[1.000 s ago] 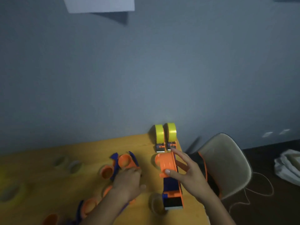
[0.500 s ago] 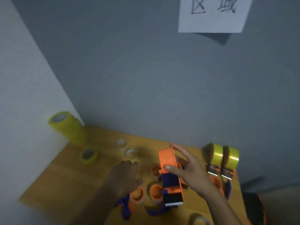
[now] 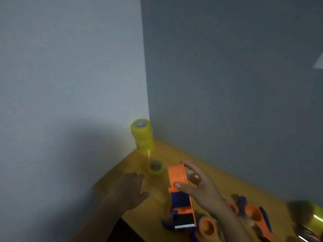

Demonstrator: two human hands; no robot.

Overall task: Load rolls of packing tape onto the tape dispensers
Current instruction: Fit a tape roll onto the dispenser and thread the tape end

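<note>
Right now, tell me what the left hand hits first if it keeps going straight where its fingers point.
Likely the single tape roll lying flat on the table: the open left hand points up and right toward it. The yellow stack stands farther back. Depth is uncertain.
</note>
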